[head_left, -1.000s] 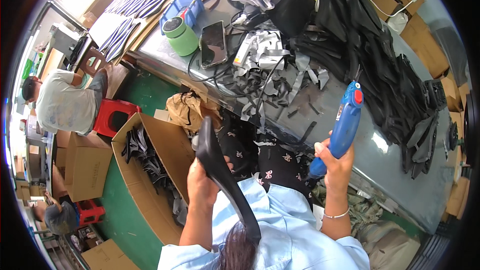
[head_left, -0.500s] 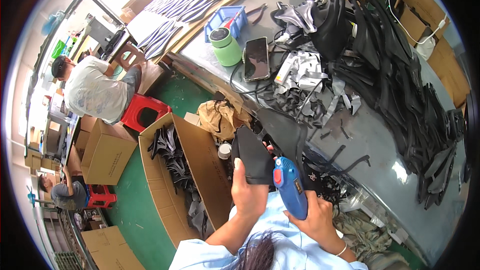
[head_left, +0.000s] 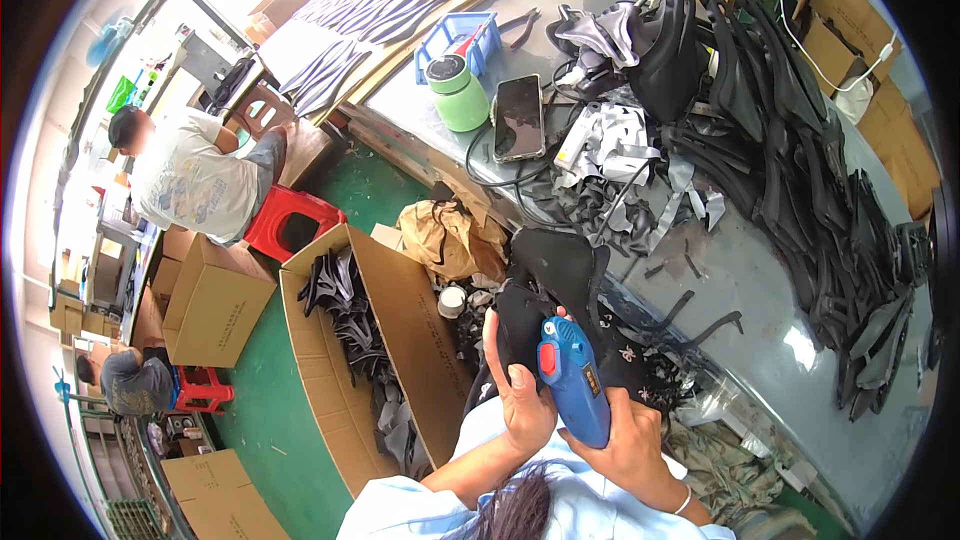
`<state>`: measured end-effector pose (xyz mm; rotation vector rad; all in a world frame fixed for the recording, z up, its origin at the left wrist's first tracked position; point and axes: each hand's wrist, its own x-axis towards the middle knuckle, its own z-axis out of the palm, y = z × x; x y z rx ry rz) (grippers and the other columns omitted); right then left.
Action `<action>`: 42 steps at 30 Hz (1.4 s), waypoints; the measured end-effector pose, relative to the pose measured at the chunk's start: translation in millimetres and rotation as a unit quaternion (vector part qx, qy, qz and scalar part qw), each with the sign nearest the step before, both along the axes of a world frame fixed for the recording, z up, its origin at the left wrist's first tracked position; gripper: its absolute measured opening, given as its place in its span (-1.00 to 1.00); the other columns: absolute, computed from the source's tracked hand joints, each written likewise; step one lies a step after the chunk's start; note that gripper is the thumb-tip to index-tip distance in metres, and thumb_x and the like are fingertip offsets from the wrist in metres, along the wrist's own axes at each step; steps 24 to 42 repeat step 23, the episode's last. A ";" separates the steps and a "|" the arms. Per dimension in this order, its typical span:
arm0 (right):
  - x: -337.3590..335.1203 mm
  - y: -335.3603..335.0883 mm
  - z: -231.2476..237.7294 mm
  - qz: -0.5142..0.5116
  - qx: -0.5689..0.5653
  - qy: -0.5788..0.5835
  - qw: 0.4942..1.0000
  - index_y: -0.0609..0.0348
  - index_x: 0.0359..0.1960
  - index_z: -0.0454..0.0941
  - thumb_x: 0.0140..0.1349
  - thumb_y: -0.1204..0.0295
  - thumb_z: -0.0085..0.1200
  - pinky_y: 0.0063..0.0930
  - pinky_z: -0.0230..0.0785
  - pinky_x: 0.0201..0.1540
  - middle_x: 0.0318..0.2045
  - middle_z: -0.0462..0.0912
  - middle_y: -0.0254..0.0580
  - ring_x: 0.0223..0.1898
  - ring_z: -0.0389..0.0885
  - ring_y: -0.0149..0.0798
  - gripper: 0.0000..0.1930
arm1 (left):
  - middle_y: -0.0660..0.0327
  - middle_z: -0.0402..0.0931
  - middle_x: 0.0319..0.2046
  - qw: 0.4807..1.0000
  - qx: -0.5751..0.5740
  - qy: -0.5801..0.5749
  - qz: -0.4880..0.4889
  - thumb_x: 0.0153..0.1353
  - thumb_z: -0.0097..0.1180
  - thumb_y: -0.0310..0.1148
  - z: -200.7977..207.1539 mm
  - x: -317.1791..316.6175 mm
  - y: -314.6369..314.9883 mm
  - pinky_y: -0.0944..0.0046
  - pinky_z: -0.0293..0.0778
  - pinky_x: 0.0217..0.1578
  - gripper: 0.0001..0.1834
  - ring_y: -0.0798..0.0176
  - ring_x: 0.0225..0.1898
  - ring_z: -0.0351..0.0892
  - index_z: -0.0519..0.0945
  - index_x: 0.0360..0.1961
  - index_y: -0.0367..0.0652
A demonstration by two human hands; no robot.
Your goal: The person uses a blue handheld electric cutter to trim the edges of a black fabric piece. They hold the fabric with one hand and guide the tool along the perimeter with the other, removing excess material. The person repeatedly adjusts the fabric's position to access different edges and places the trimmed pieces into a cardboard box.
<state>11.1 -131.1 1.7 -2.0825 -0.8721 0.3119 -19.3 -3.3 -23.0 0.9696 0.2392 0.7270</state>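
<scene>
My left hand (head_left: 524, 410) is closed on a black curved, saddle-like piece (head_left: 552, 265), its thumb raised and a finger running along the piece's left side. The piece has a wide far part and a darker near part, tilted in front of my body. My right hand (head_left: 628, 445) grips a blue handheld power cutter (head_left: 578, 385) with a red button. The cutter's front end lies against the near part of the black piece, and its blade is hidden there. Some of my left fingers are out of sight behind the piece.
A grey metal table (head_left: 730, 290) holds a heap of black trimmed parts (head_left: 790, 160), silver-grey scraps (head_left: 610, 145), a phone (head_left: 518, 120), a green jar (head_left: 458, 95) and a blue basket (head_left: 480, 30). An open carton (head_left: 400, 330) with black pieces stands left. Two people sit farther left.
The black piece has turned and tipped in my left hand, so its wide part now shows farther out. The cutter has shifted slightly along it. My left hand has moved slightly right.
</scene>
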 end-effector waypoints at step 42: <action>68.6 -12.4 33.1 -0.141 0.067 0.094 0.983 0.31 -0.13 0.35 -0.12 0.19 0.41 -0.38 0.48 -0.29 -0.40 0.64 0.01 -0.36 0.67 -0.06 -0.38 | 0.14 0.52 -0.11 0.928 0.259 0.205 -0.172 0.23 0.10 -0.18 -3.3 -2.7 22.1 0.39 0.33 0.02 -0.43 0.30 -0.02 0.46 0.36 0.19 -0.28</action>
